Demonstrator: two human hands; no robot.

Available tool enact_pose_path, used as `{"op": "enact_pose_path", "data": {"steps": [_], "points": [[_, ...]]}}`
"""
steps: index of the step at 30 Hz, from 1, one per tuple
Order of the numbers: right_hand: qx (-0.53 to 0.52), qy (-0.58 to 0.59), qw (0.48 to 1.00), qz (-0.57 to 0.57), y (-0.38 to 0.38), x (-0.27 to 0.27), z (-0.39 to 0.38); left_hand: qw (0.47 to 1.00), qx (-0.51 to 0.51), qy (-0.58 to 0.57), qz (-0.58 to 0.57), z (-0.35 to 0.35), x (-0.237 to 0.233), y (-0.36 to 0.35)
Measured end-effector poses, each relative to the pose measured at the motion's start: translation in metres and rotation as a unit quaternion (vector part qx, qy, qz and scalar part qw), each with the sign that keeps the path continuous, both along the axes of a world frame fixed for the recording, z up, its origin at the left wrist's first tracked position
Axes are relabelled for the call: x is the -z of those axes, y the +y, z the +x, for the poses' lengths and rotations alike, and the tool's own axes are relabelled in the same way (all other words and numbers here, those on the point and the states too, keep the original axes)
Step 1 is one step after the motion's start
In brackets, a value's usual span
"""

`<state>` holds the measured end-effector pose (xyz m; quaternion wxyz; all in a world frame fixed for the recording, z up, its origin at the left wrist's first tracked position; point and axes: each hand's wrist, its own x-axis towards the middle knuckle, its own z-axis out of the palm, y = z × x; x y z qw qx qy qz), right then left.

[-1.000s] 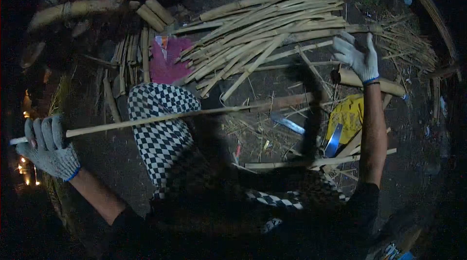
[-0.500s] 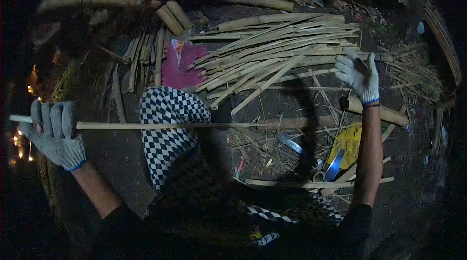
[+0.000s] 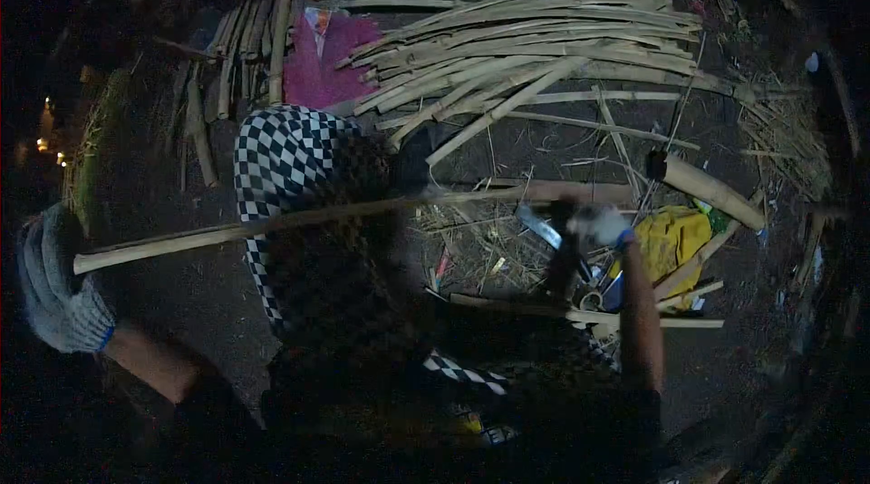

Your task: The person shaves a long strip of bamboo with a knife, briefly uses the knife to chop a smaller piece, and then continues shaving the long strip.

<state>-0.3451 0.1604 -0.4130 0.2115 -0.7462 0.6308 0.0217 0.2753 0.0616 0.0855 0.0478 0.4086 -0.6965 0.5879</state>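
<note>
Two gloved hands: my head view shows both, well apart, one at each side of the frame.
Left hand (image 3: 56, 289): it wears a grey knit glove and sits at the far left edge. The near end of the long bamboo stick (image 3: 272, 223) lies across the glove. I cannot tell whether the fingers are closed round it.
Stick's line: from the left glove the long bamboo stick rises to the right. It crosses over the checkered cloth (image 3: 285, 153) on the person's knee and runs on toward the middle of the frame.
Right hand (image 3: 600, 226): it wears a pale glove with a blue cuff and is smeared by motion. It is low over the ground litter, just beside the yellow cloth (image 3: 672, 239) and near the blade (image 3: 542, 230). A dark shape sits below it, and I cannot make out whether the hand is open or gripping.
Blade's place: it lies flat on the ground, left of the right hand.
Strip pile (image 3: 544, 49): many split bamboo strips fan across the top of the frame, beyond both hands.
Pink cloth (image 3: 319, 72): it lies on the ground at the left ends of the strip pile.
Thick bamboo piece (image 3: 716, 196): it lies slanted, up and to the right of the yellow cloth.
Light: the scene is dim and the edges of my feed are dark.
</note>
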Motion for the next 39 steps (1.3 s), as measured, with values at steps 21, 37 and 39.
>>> {"op": "enact_pose_path", "data": {"steps": [21,37,39], "points": [[0.324,-0.025,0.942,0.080,0.070,0.091,0.032,0.982,0.188,0.025,0.020,-0.083,-0.027,-0.107],[0.379,-0.233,0.876,-0.183,0.046,-0.208,0.077,0.975,0.211,0.046,0.045,-0.082,-0.029,-0.110],[0.373,-0.309,0.866,-0.120,0.039,-0.205,0.103,0.975,0.213,0.046,0.047,-0.079,-0.030,-0.109]]}}
